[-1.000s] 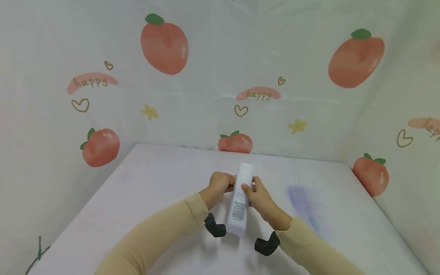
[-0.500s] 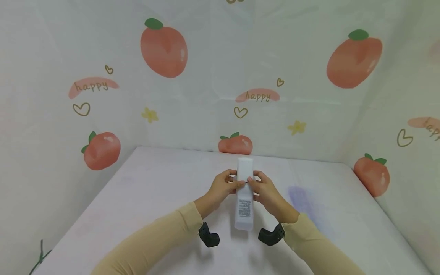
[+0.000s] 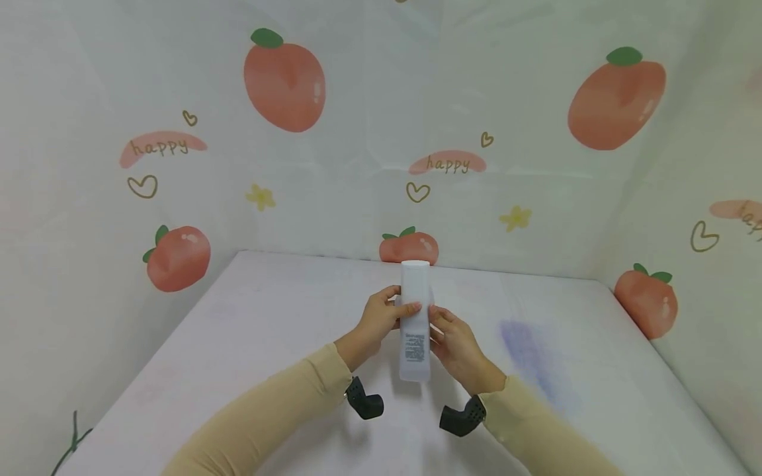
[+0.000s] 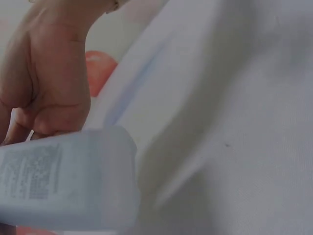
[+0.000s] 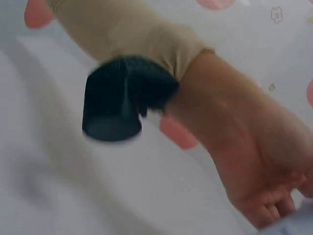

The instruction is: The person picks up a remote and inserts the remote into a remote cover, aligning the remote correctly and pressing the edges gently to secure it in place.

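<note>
- The white bottle (image 3: 415, 320) is being held up over the middle of the white table (image 3: 238, 344), its long axis running away from the person, flat capped end toward the back wall and the end with the printed label nearer the body.
- The left hand (image 3: 381, 318) is gripping it from the left side, thumb lying across the top face and the other fingers curling underneath, about the upper half of the bottle.
- The right hand (image 3: 455, 344) is holding it from the right side, a little nearer the body than the left, fingers (image 3: 437, 322) bent against the edge and the thumb side tucked behind the bottle.
- So the bottle is sitting between the two hands, both touching it, neither one nearer than the other in any way that matters.
- From the left wrist view the bottle's label end (image 4: 68, 178) is filling the lower left, with the right hand's curled fingers pressing just above it; the table cloth is lying well below, so the bottle is clear of the surface.
- Whether the cap is on tight or loosened, I cannot tell from here; nothing of the contents is showing through the white plastic.
- A black wrist camera (image 3: 364, 400) is hanging under each beige sleeve (image 3: 280, 410).
- Around the table, the peach-print backdrop (image 3: 284, 78) is closing in three sides, and a faint purple smear (image 3: 524, 344) is marking the cloth to the right of the hands.
</note>
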The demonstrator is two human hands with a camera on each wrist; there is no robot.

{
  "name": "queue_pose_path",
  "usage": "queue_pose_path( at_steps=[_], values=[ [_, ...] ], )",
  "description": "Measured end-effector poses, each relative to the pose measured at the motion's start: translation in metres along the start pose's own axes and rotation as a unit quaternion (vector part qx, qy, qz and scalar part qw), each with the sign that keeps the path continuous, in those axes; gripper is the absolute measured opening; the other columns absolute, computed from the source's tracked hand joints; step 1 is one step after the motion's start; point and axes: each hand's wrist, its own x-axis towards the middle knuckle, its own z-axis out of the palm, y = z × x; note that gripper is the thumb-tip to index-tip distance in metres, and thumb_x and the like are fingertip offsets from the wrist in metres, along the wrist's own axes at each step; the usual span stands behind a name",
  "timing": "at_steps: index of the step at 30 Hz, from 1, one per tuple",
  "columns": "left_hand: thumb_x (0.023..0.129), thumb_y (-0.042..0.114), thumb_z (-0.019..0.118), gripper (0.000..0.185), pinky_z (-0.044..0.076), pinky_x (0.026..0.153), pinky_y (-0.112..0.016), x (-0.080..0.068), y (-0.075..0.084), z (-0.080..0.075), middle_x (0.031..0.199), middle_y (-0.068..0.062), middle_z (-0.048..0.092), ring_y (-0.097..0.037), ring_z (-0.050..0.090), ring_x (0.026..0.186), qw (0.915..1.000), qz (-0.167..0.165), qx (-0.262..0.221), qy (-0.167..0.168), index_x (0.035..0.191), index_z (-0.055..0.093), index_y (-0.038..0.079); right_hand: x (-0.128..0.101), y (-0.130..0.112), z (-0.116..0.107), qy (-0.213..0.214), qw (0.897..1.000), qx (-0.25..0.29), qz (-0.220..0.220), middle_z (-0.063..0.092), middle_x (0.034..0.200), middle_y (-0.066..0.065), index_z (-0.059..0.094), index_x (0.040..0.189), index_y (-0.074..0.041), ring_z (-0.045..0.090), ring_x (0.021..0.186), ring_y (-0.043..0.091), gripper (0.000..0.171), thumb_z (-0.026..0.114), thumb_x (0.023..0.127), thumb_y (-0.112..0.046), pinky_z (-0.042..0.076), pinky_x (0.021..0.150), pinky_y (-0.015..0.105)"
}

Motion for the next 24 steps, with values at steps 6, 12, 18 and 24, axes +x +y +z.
queue_pose_path(
  at_steps=[6,12,18,24],
  values=[
    [0.087,0.021,0.073,0.050,0.057,0.079,-0.034,0.003,0.000,0.000,0.115,-0.015,0.067,-0.017,0.067,0.089,0.9998,-0.014,0.013,-0.008,0.132,0.056,0.006,0.002,0.004,0.012,0.076,0.996,0.047,-0.018,0.056,0.105,-0.003,0.051,0.105,-0.009,0.052,0.101,0.012,0.018,0.050,0.102,-0.027,0.042,0.087,0.028],
    [0.084,0.021,0.077,0.051,0.057,0.083,-0.037,0.005,0.005,0.001,0.115,-0.013,0.065,-0.022,0.069,0.092,0.9975,-0.053,0.039,-0.027,0.129,0.059,0.007,0.011,-0.003,0.009,0.112,0.991,0.072,-0.001,0.056,0.094,-0.002,0.056,0.110,-0.001,0.049,0.087,0.010,0.020,0.053,0.100,-0.018,0.043,0.075,0.019],
    [0.084,0.020,0.077,0.052,0.056,0.087,-0.041,0.004,0.004,0.001,0.112,-0.013,0.068,-0.024,0.069,0.093,0.9934,-0.091,0.047,-0.052,0.130,0.058,0.006,0.023,-0.010,0.007,0.128,0.991,0.045,0.003,0.057,0.081,-0.004,0.060,0.106,0.000,0.047,0.074,0.010,0.016,0.054,0.099,-0.013,0.040,0.067,0.018],
    [0.084,0.018,0.076,0.053,0.055,0.088,-0.042,0.000,0.000,0.001,0.113,-0.013,0.067,-0.024,0.068,0.094,0.9934,-0.099,0.040,-0.043,0.131,0.057,0.005,0.029,-0.010,0.003,0.113,0.993,-0.025,0.005,0.059,0.077,-0.005,0.060,0.110,0.007,0.051,0.071,0.008,0.018,0.054,0.097,-0.004,0.044,0.065,0.019]
  ],
)
